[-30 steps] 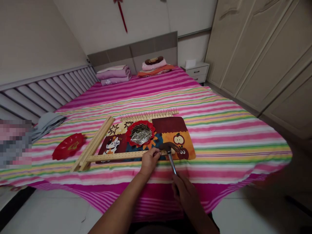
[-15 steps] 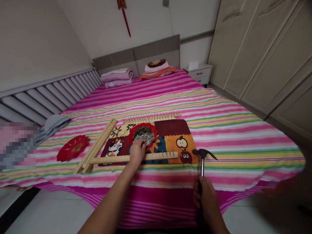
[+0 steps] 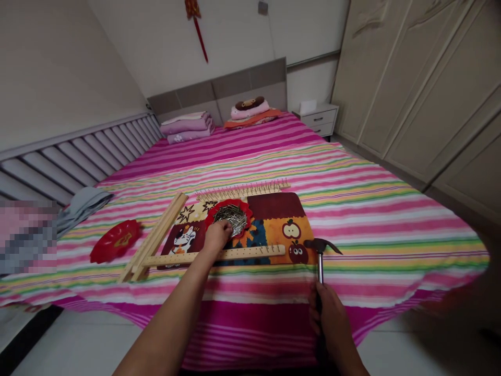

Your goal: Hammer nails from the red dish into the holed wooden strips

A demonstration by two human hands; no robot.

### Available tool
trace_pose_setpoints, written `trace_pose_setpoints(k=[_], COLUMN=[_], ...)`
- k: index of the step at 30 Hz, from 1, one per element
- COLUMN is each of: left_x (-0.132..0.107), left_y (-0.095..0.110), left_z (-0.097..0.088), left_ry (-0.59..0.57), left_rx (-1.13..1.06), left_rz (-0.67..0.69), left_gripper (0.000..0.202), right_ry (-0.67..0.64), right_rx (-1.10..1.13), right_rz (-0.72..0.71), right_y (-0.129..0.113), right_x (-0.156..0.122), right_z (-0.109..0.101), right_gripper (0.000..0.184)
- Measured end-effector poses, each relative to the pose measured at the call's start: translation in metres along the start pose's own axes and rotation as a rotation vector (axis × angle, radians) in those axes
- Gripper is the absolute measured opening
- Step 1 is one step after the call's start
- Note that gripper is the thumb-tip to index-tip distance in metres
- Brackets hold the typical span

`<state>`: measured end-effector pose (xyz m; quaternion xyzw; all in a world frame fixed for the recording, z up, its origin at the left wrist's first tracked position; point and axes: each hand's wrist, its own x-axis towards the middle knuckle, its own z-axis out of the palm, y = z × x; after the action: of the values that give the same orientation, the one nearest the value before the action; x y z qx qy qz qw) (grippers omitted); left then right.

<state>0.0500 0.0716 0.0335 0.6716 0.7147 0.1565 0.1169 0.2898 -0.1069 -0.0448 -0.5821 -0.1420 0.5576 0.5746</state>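
The small steel nails [image 3: 231,219] lie in a heap in a red dish [image 3: 246,208], and the dish sits on a bright mat [image 3: 282,214] with a cat and apples on it. The left hand [image 3: 216,236] is the nearer of the 2 hands. It comes in from the lower left and reaches over the rim of the dish, so the nails lie just ahead of it. Its fingers [image 3: 224,227] are bunched together and touch the heap, but I cannot tell if they pinch a nail. Just below the dish, a wooden strip [image 3: 250,253] with a row of holes lies flat, its long side going left to right, and the left wrist crosses over it. The right hand [image 3: 327,313] is well off to the right, with its fingers clamped around the handle of a hammer [image 3: 320,266]. The hammer stands almost straight up, head at the top. Past the mat, a second strip [image 3: 242,190] has a row of nails standing in it. Long wooden bars [image 3: 154,237] lie to the left, then another red dish [image 3: 115,241] and a grey cloth [image 3: 84,209], all on a bed with a striped sheet [image 3: 376,230].
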Motion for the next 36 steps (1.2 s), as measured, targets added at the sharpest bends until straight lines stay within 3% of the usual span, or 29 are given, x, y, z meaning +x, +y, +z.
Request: trace_pose_setpoints(k=[4, 7, 9, 15, 22, 30, 36], left_x=[-0.006, -0.016, -0.023, -0.040, -0.051, -0.053, -0.053], left_y=[-0.002, 0.005, 0.010, 0.023, 0.022, 0.027, 0.034], left_z=[-0.005, -0.008, -0.010, -0.013, -0.002, 0.029, 0.044], left_ry=[0.061, -0.065, -0.136, -0.268, -0.415, -0.258, -0.187], left_rx=[-0.480, -0.848, -0.958, -1.067, -1.182, -1.155, -1.085], left_rz=[-0.052, -0.092, -0.139, -0.323, -0.388, -0.261, -0.212], left_gripper=[0.017, 0.030, 0.033, 0.014, 0.021, 0.037, 0.033], right_ry=[-0.021, -0.032, -0.038, -0.046, -0.053, -0.049, -0.051], right_rx=[0.014, 0.015, 0.021, 0.033, 0.045, 0.048, 0.043], right_rz=[-0.011, -0.011, -0.018, -0.017, -0.028, -0.012, -0.017], right_y=[0.000, 0.001, 0.002, 0.002, 0.004, 0.003, 0.004], right_x=[0.000, 0.002, 0.004, 0.004, 0.006, 0.007, 0.007], right_z=[-0.002, -0.003, -0.003, -0.003, -0.005, -0.005, -0.005], right_gripper=[0.036, 0.036, 0.037, 0.038, 0.037, 0.038, 0.038])
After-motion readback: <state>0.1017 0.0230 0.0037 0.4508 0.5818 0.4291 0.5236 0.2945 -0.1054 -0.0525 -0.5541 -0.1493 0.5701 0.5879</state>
